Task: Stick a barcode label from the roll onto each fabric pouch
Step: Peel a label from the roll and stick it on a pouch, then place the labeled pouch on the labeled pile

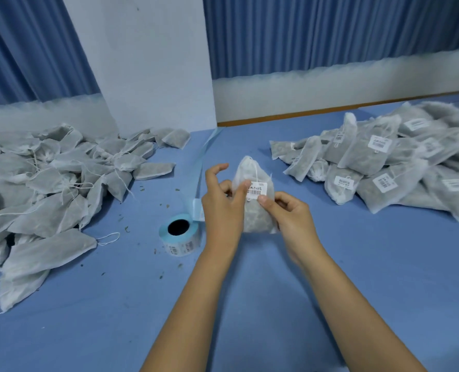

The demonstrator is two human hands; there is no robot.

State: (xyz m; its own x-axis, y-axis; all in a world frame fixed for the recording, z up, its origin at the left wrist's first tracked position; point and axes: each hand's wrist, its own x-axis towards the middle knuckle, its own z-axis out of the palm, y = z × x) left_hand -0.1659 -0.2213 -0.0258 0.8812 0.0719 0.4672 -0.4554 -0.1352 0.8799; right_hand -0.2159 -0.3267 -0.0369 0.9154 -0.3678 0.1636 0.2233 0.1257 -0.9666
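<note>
A white fabric pouch (252,213) with a drawstring top is held upright above the blue table, between both hands. A white barcode label (258,189) sits on its front. My left hand (223,202) grips the pouch's left side, its thumb pressing the label's left edge. My right hand (287,213) holds the right side, thumb tip at the label's lower right corner. The label roll (180,233), with a blue core, stands on the table just left of my left wrist, and its blue backing strip (200,162) trails away to the back.
A heap of unlabelled pouches (48,189) covers the table's left side. A pile of labelled pouches (384,159) lies at the right. A white pillar (148,63) and blue curtains stand behind. Small crumbs dot the blue table (250,304) near the roll.
</note>
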